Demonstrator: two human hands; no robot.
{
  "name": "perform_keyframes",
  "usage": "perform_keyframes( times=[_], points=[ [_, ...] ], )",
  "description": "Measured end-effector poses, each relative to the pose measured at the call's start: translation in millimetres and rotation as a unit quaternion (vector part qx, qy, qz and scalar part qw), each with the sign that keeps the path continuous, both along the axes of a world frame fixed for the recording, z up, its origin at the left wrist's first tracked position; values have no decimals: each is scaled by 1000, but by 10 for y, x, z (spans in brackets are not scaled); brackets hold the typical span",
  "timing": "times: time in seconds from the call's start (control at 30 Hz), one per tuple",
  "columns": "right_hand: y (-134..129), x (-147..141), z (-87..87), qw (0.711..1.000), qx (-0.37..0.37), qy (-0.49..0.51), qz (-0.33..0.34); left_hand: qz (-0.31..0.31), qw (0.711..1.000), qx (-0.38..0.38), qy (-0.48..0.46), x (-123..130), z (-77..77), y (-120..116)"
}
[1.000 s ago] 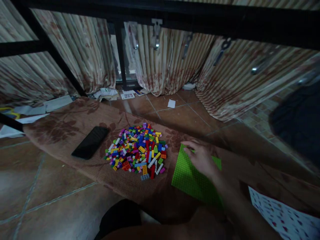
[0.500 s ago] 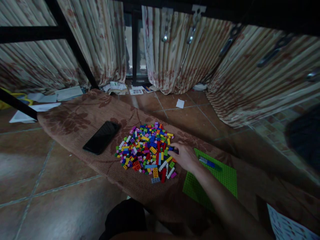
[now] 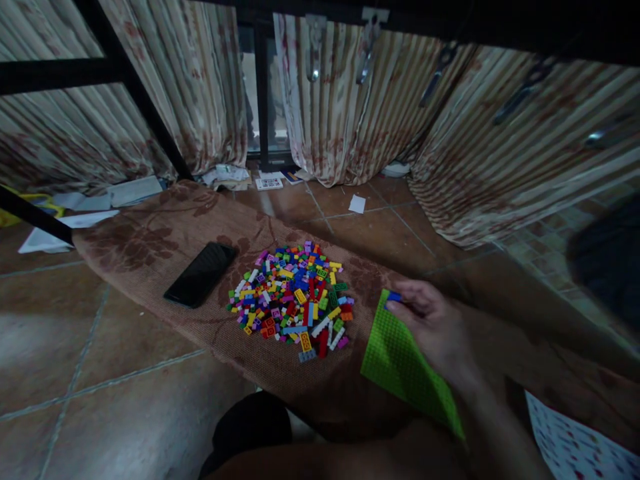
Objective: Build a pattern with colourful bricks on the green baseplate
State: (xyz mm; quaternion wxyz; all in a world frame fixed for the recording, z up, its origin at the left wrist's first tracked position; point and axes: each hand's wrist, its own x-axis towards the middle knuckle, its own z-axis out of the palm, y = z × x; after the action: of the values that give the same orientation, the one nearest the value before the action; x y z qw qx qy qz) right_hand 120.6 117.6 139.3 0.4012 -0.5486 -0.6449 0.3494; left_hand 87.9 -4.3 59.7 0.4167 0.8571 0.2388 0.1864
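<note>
My right hand is over the green studded baseplate, its thumb and fingers closed on a blue toy brick. The brick is at the plate's far left corner; whether it touches the studs I cannot tell. My hand and forearm cover the plate's right part, and the grey and blue bricks there are hidden. Left of the plate, a pile of small coloured toy bricks lies spread on the brown patterned cloth. My left hand is out of the picture.
A black phone lies on the cloth left of the pile. At the lower right is a printed sheet. Papers lie on the tiled floor, below striped curtains. A dark metal frame stands at left.
My right hand has moved right, from the pile's edge to over the baseplate, with a blue brick between its fingers. The grey and blue bricks on the plate are now covered by the hand.
</note>
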Motion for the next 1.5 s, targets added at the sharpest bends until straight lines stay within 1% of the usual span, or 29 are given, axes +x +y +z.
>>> perform_keyframes(
  times=[0.07, 0.13, 0.2, 0.27, 0.3, 0.37, 0.43, 0.5, 0.57, 0.63, 0.73, 0.8, 1.0, 1.17, 1.3, 1.4, 1.5],
  points=[
    [-131, 440, -60, 995, -36, -20, -89, -18, 1000, 16, 5, 15, -11, 88],
    [-266, 838, -174, 983, -87, -17, -159, -30, 998, 55, 25, -15, 32, 186],
    [-369, 1116, -298, 970, -125, -61, -198, 21, 994, 100, 41, -94, 132, 296],
    [-407, 1255, -405, 966, -125, -93, -205, 71, 989, 121, 44, -203, 261, 416],
    [-401, 1282, -449, 967, -117, -105, -200, 95, 987, 116, 53, -259, 324, 478],
    [-357, 1288, -520, 968, -99, -127, -192, 147, 982, 89, 75, -356, 426, 588],
    [-311, 1276, -568, 967, -86, -152, -188, 186, 975, 54, 105, -426, 482, 670],
    [-300, 1276, -594, 960, -80, -183, -194, 211, 967, 30, 141, -469, 495, 717],
    [-326, 1291, -599, 951, -82, -214, -209, 221, 959, 23, 173, -485, 485, 737],
    [-370, 1301, -590, 944, -85, -231, -220, 222, 955, 24, 197, -478, 471, 743],
    [-418, 1270, -578, 944, -76, -231, -221, 217, 951, 25, 220, -450, 458, 743],
    [-423, 1221, -581, 945, -72, -234, -215, 212, 952, 30, 220, -435, 446, 740],
    [-390, 1120, -616, 934, -61, -279, -216, 202, 955, 55, 210, -424, 408, 720],
    [-347, 1150, -651, 939, -59, -247, -231, 193, 952, 60, 231, -408, 460, 709],
    [-278, 1163, -673, 943, -73, -212, -244, 174, 951, 41, 252, -393, 504, 700],
    [-244, 1144, -663, 938, -71, -237, -241, 161, 950, 36, 264, -387, 517, 683],
    [-234, 1091, -616, 933, -67, -267, -230, 159, 952, 42, 260, -385, 521, 669]
  ],
)
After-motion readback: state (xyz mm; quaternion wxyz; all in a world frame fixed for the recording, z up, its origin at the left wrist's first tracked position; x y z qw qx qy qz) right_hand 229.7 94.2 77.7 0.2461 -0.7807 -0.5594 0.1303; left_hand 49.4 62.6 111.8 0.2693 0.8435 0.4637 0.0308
